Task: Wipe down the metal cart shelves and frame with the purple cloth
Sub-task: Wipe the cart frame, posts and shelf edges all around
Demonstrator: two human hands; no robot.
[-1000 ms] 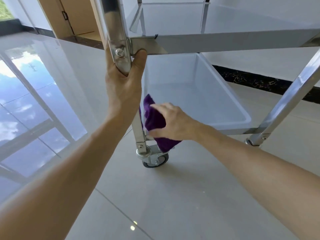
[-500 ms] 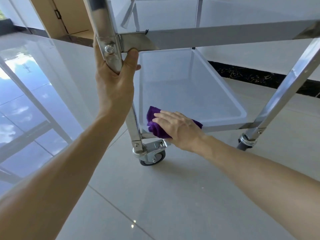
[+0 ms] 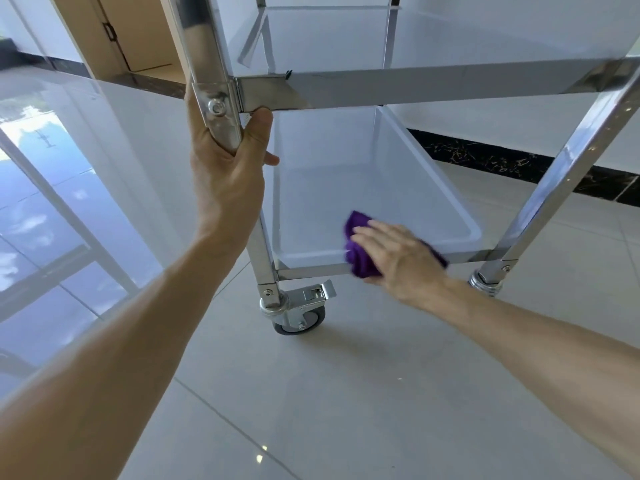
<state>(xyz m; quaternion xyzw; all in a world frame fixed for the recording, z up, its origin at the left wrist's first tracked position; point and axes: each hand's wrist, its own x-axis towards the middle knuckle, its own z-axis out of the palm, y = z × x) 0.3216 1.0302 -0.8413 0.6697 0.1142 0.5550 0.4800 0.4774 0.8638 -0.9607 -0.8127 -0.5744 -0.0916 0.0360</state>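
Head camera, looking down past your two bare forearms: your left hand (image 3: 227, 161) is wrapped around the near left post (image 3: 207, 64) of the metal cart (image 3: 433, 86), just under the bolted bracket (image 3: 217, 105) where the middle shelf rail joins it, with the thumb on the right side of the post and the fingers curled behind it. Your right hand (image 3: 398, 256) lies flat, fingers straight and together, pressing the purple cloth (image 3: 358, 251) on the front rim of the bottom shelf (image 3: 346, 188), about in the middle of this rim. The cloth is bunched under your palm and hangs over the front edge. Below the left post stands a caster wheel (image 3: 299, 315) with a brake tab, on the glossy tiled floor (image 3: 346, 393). The near right post (image 3: 571, 157) leans across the right side, apart from both hands.
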